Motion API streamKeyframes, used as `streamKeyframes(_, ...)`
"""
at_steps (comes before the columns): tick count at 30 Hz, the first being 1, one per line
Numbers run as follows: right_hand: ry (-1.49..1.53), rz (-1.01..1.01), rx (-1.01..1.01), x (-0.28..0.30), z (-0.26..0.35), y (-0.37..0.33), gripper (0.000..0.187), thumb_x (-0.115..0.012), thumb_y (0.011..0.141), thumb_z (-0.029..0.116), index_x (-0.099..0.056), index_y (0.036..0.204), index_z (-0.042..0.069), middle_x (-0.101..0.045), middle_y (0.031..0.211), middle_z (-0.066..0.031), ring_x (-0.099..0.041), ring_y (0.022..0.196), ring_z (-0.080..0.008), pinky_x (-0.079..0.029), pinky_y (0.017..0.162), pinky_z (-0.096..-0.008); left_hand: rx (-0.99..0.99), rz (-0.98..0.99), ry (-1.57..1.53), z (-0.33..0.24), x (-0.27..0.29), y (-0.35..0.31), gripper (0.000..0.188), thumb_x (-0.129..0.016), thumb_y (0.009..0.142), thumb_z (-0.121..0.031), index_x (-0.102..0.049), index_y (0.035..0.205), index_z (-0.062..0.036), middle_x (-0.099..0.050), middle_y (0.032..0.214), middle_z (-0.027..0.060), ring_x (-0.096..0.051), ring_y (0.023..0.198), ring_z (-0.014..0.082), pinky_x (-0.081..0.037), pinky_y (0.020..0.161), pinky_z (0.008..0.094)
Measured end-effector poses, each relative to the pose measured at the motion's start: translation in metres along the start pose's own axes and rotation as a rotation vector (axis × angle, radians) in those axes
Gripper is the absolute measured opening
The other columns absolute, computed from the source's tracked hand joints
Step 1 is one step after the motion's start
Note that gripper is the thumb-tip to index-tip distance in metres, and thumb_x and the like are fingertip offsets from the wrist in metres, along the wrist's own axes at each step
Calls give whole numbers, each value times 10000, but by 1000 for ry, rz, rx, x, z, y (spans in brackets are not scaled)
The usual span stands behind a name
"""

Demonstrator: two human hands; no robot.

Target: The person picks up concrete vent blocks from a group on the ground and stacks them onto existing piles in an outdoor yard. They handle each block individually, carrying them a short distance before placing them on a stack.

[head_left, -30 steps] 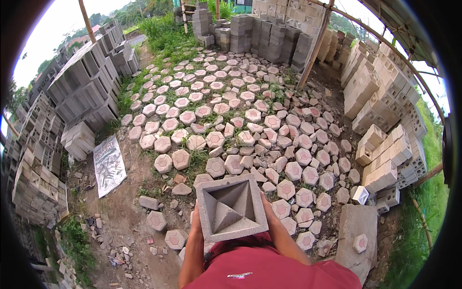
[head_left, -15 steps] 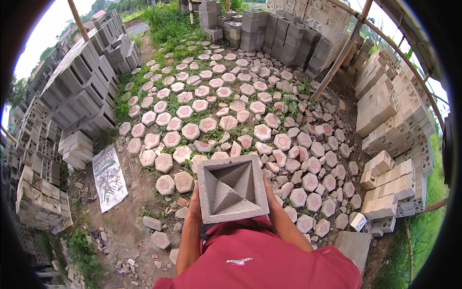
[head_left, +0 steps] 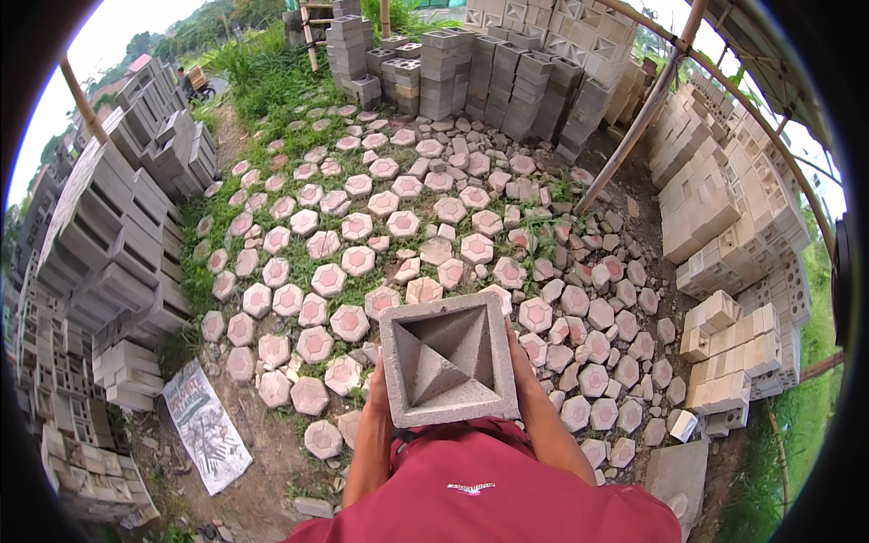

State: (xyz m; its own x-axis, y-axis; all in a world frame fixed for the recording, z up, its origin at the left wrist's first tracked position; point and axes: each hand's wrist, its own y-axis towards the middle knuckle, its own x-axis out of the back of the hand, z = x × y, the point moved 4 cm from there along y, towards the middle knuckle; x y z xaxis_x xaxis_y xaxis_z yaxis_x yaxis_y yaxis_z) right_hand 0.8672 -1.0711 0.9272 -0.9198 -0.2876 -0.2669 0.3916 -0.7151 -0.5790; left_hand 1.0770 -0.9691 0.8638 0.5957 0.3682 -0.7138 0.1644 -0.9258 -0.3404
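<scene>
A square grey concrete vent block (head_left: 445, 369) with slanted, pyramid-like inner faces is held in front of my body. My left hand (head_left: 377, 389) presses along its left side, and my right hand (head_left: 520, 357) along its right side. Most of the fingers are hidden behind the block's edges. Both forearms reach up from a red shirt (head_left: 489, 493). Beyond the block, hexagonal pavers (head_left: 348, 321) with pinkish centres are spread over grass and soil.
Grey hollow blocks (head_left: 439, 77) are stacked at the back, and tall block stacks (head_left: 104, 231) line the left. Pale vent blocks (head_left: 724, 217) stand at right. A slanted bamboo pole (head_left: 638, 118) rises there. A printed white sack (head_left: 206, 430) lies on the soil; loose rubble (head_left: 579, 240) covers uneven ground.
The view has shifted, so the pavers, sack and left stacks appear farther left and the sack lower. The block stays between both hands, slightly farther right in the picture and a little tilted.
</scene>
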Motion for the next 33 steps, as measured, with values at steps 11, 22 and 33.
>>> streamKeyframes(11, 459, 83, 80, -125, 130, 153, 805, -308, 884, 689, -288, 1438, 105, -420, 1387, -146, -456, 1234, -300, -374, 1034, -417, 77, -72, -55, -155, 32, 216, 675, -432, 903, -579, -463, 1312, -44, -531, 1258, 153, -532, 1102, 331, -406, 991, 461)
streamKeyframes(22, 441, 83, 180, -114, 215, 281, 783, -328, 893, 667, -297, 1435, 103, -430, 1377, -139, -463, 1229, -283, -384, 1027, -403, 138, 240, -390, -199, -24, 358, 739, -424, 875, -634, -418, 1373, -88, -491, 1337, 143, -481, 1204, 331, -343, 1048, 476)
streamKeyframes(33, 434, 23, 229, -66, 398, 433, 770, -339, 898, 656, -317, 1428, 98, -430, 1376, -139, -450, 1239, -275, -379, 1026, -393, 266, 332, -147, -262, -156, 557, 866, -475, 791, -715, -383, 1393, -99, -454, 1367, 128, -467, 1214, 307, -346, 1045, 466)
